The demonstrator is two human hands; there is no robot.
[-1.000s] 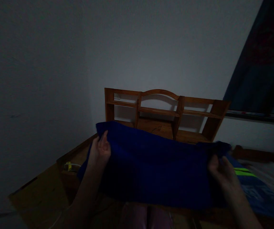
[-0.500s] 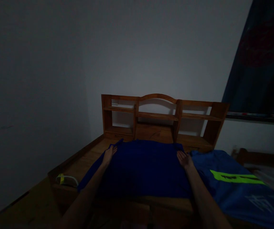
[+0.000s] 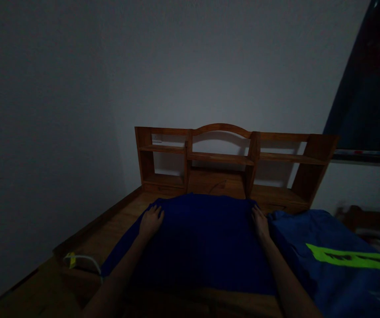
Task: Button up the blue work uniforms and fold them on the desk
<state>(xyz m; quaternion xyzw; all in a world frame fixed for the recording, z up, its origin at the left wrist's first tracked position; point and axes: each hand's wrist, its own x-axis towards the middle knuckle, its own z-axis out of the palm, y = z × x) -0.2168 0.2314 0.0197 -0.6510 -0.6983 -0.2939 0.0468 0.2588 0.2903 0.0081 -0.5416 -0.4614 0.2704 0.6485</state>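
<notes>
A dark blue piece of cloth (image 3: pixel 206 238), which looks like a garment, lies spread on a wooden surface in front of me. My left hand (image 3: pixel 151 219) rests on its upper left corner, palm down, fingers apart. At the upper right corner, my right hand (image 3: pixel 260 219) lies on the edge of the cloth with its fingers stretched forward and slightly bent. Dim light hides the finer folds. To the right of my right hand lies a lighter blue garment (image 3: pixel 336 282) with a bright yellow-green strip (image 3: pixel 355 258) and pale lettering.
Behind the cloth stands a wooden shelf unit (image 3: pixel 221 158) with an arched top, against a white wall (image 3: pixel 210 66). A white cord (image 3: pixel 89 259) with a yellow tag (image 3: pixel 72 260) lies at the left front corner. A dark curtain (image 3: pixel 372 97) hangs at the right.
Both hands have turned from palms facing up or inward to palms down on the cloth corners. The cloth's raised upper left corner now lies flatter. My view has shifted slightly.
</notes>
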